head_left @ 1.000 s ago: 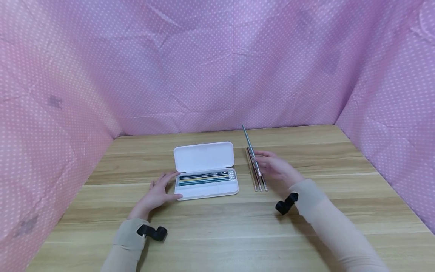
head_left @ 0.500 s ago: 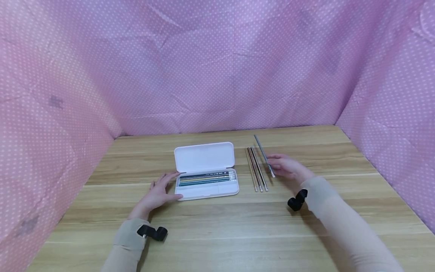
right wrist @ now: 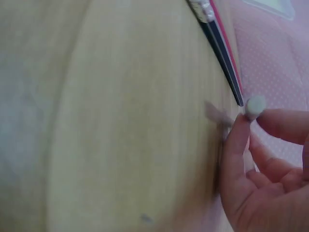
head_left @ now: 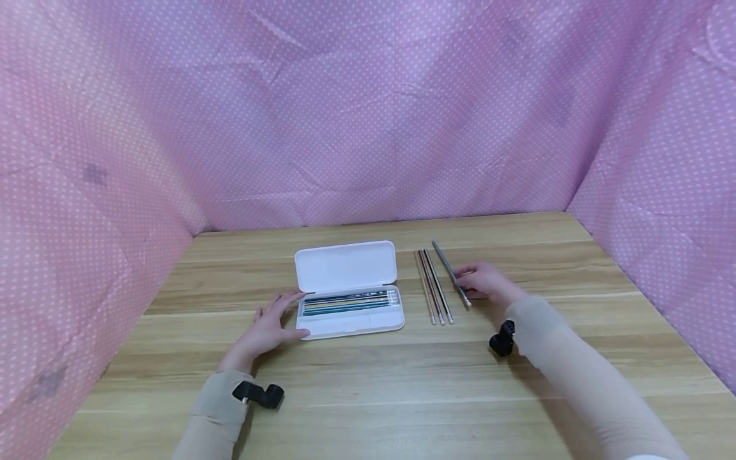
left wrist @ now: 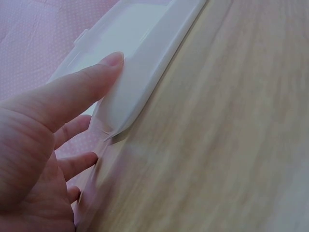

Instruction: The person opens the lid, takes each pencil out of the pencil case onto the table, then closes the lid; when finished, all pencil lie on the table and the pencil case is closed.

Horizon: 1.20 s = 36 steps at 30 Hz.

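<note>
On the table lies an open white pencil case (head_left: 339,324), its lid (head_left: 345,267) folded back. Dark, yellowish and green pencils (head_left: 345,310) fill its back compartment, eraser ends to the right. My left hand (head_left: 264,329) touches the case's left end, thumb at the near corner and fingers toward the hinge; in the left wrist view the thumb (left wrist: 91,82) is straight against the white plastic. To the right, my right hand (head_left: 483,281) pinches a greyish-blue pencil (head_left: 445,260) low over the table, its white eraser end (right wrist: 256,105) facing the right wrist camera.
Several pencils (head_left: 438,285) lie side by side between the case and my right hand, erasers toward me. Bare wooden table (head_left: 368,390) stretches in front. A pink dotted cloth (head_left: 368,128) hangs behind and at the sides. Black wrist cameras (head_left: 502,342) sit on both forearms.
My right hand has carried the greyish-blue pencil rightward off the row and lowered it near the table. The left hand and the case have stayed put.
</note>
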Tool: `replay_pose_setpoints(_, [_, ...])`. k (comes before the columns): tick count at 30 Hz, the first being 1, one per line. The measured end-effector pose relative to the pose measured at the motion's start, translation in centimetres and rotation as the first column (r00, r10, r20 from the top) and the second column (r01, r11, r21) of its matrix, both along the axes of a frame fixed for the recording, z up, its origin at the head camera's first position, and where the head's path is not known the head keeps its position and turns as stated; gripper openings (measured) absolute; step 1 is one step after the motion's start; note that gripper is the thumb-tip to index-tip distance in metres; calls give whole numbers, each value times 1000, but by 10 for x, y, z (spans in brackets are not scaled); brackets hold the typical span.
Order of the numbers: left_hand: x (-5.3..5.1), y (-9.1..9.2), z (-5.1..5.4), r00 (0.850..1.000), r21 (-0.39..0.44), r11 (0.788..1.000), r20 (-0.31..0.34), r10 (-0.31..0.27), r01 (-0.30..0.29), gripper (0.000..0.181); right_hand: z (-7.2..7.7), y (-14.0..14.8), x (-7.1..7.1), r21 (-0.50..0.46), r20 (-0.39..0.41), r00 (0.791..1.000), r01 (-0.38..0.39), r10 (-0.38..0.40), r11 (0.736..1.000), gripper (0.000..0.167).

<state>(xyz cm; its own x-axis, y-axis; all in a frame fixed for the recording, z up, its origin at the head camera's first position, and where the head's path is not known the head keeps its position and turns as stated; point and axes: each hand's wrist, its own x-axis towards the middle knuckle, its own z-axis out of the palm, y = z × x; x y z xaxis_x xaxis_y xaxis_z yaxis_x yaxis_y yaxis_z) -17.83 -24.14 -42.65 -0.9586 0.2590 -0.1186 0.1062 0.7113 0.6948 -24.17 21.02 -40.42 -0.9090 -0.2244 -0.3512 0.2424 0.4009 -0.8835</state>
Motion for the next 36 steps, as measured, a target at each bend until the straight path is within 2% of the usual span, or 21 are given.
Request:
replay_pose_setpoints(5, [1,0,1,1000,4,1000,-5,0,0,83,0,-9,2,154,-73,997,6,5,988,41])
replay_pose_setpoints(15, [0,1,1,1000,6,1000,-12,-6,6,84,0,-18,2,271,-112,994,15,16,962,33])
replay_pose_setpoints(22, [-1,-1,-1,1000,-4,1000,-2,1,-1,83,1,-20,7,288,-101,994,-18,49,958,36])
replay_pose_setpoints(36, [-1,-1,-2,1000,-2,1000,-4,0,0,84,4,-27,14,250,-106,993,-18,46,968,34])
